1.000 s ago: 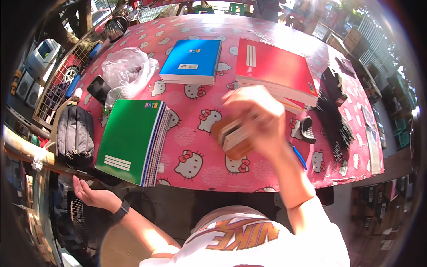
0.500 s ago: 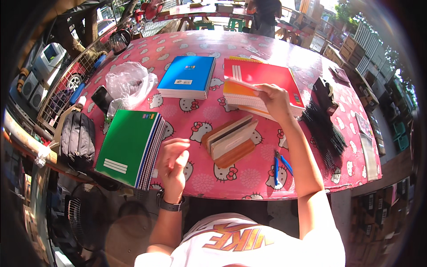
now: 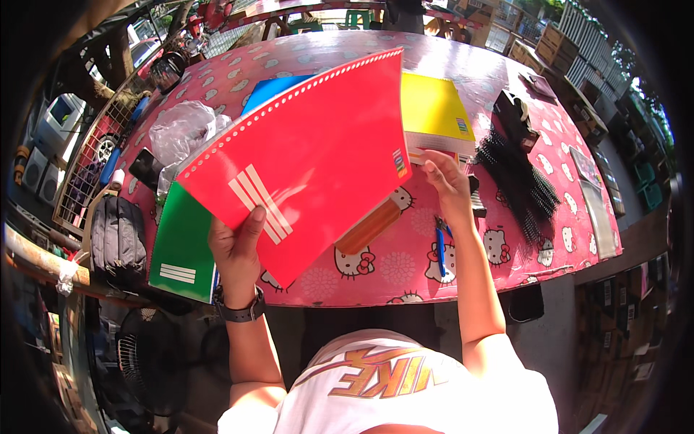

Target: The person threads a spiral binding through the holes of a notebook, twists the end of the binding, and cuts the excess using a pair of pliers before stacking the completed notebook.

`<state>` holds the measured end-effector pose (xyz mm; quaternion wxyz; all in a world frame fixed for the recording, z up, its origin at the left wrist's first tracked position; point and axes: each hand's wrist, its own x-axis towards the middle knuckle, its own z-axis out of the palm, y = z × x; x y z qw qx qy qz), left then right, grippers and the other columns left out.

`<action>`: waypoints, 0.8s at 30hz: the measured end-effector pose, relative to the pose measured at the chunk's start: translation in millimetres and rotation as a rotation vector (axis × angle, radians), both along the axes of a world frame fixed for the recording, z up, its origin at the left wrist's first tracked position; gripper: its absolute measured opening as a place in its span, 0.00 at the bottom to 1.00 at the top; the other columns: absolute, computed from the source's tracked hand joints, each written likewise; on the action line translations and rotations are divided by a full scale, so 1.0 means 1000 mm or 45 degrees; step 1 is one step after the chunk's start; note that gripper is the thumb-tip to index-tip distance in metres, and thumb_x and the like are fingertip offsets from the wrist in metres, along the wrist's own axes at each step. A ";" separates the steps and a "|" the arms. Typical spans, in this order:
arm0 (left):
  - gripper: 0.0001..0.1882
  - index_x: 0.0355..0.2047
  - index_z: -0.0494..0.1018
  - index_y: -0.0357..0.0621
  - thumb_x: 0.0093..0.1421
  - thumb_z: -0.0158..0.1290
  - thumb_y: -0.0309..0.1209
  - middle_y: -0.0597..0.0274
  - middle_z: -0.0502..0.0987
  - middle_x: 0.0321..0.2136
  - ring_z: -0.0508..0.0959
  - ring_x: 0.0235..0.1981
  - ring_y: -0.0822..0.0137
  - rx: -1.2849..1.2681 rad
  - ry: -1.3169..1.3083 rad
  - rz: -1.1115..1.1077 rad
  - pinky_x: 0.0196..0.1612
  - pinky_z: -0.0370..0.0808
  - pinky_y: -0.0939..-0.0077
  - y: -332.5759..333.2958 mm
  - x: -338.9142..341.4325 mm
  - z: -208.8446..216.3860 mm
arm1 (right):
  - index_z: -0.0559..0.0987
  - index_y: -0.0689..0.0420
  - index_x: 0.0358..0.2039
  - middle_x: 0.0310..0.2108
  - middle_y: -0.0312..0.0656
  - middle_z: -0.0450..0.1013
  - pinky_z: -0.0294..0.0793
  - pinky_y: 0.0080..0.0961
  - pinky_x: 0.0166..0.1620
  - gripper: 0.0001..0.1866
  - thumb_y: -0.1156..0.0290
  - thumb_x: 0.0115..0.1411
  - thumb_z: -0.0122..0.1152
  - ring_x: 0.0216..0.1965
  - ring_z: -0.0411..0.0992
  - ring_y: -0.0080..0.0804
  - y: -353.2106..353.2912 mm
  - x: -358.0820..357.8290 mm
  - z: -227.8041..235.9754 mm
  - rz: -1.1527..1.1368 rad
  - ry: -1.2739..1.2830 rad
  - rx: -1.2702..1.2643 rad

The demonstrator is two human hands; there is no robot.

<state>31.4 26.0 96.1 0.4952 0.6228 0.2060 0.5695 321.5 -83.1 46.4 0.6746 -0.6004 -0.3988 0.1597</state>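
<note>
Red cover [image 3: 325, 159], up off the table [image 3: 311, 295] and spread before the person, is in the left hand [image 3: 237, 253]: from where I stand, the thumb presses on top by the white bars, the other fingers tucked beneath the near-left edge. Right hand [image 3: 450, 184] is just beyond the cover's right corner, fingers bent at the near side of the yellow stack [image 3: 437, 108]; whether they pinch anything there I cannot tell.

I'd judge the cover light and springy, stiff enough to hold its spread from one edge, yet easy to crease. Its glossy face may slip under a loose thumb. The solid near-left and right edges look the best places to grip; the far-left edge is punched all along with holes and would probably tear sooner.

Underneath, the cover hides much of the wooden block [image 3: 370, 226], part of the blue notebook [image 3: 271, 90] and a side of the green stack [image 3: 173, 246], so those stand closest in its way. Farther left lie a plastic bag [image 3: 181, 134] and a phone [image 3: 147, 170]. On the right, pliers [image 3: 441, 249] sit near the forearm, and black coils [image 3: 517, 188] sprawl past them.
</note>
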 end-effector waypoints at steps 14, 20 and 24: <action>0.11 0.40 0.72 0.35 0.57 0.55 0.27 0.60 0.78 0.34 0.75 0.32 0.77 0.377 0.212 -0.027 0.36 0.71 0.80 0.027 0.024 -0.003 | 0.74 0.56 0.36 0.31 0.33 0.73 0.70 0.20 0.41 0.10 0.64 0.58 0.58 0.32 0.71 0.18 0.037 0.015 -0.049 0.422 0.562 -0.053; 0.11 0.38 0.73 0.35 0.55 0.57 0.26 0.62 0.78 0.34 0.75 0.33 0.77 0.336 0.357 -0.226 0.37 0.71 0.81 0.038 0.011 0.008 | 0.75 0.57 0.35 0.30 0.35 0.75 0.75 0.20 0.35 0.09 0.69 0.55 0.62 0.31 0.74 0.24 -0.009 -0.016 -0.041 0.347 0.780 0.106; 0.14 0.42 0.71 0.36 0.55 0.56 0.24 0.60 0.77 0.37 0.77 0.37 0.74 0.197 0.304 -0.393 0.40 0.73 0.79 0.048 0.020 0.017 | 0.77 0.57 0.36 0.31 0.37 0.76 0.76 0.20 0.33 0.10 0.74 0.53 0.63 0.33 0.76 0.26 -0.026 -0.027 -0.055 0.326 0.777 0.110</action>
